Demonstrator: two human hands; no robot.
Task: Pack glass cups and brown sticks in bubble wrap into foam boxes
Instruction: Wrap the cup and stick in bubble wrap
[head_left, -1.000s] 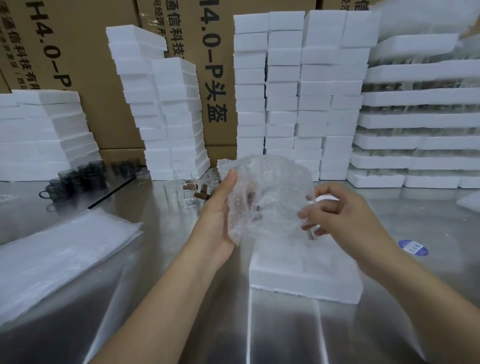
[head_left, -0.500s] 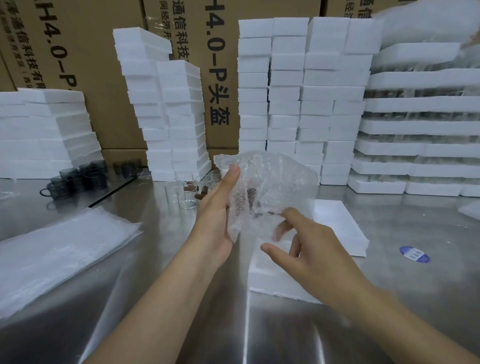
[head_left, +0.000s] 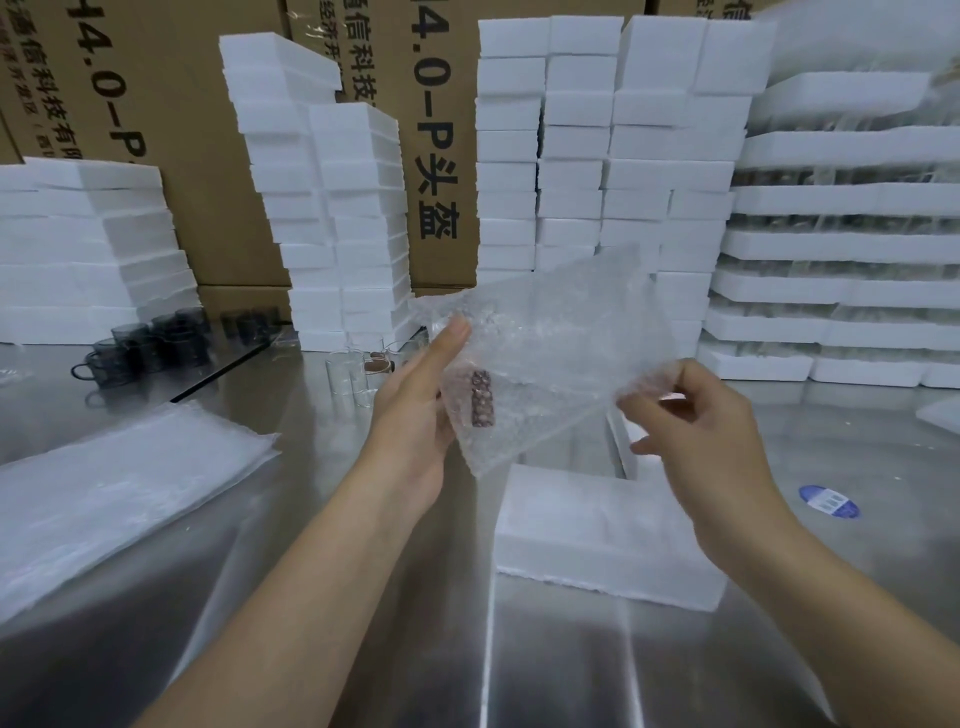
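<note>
The left hand (head_left: 415, 410) is gripping the bubble wrap (head_left: 550, 364) (brown stick (head_left: 482, 397) inside) above the near foam box (head_left: 597, 530); the right hand (head_left: 696, 431), newly moved rightward, is pinching its corner, stretching it for rolling.

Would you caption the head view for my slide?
Left hand and right hand hold bubble wrap with a brown stick above a foam box.

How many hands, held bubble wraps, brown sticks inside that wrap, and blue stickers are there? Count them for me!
Hands: 2 (left hand, right hand)
Held bubble wrap: 1
Visible brown stick inside it: 1
Round blue sticker: 1
Total: 5
</note>
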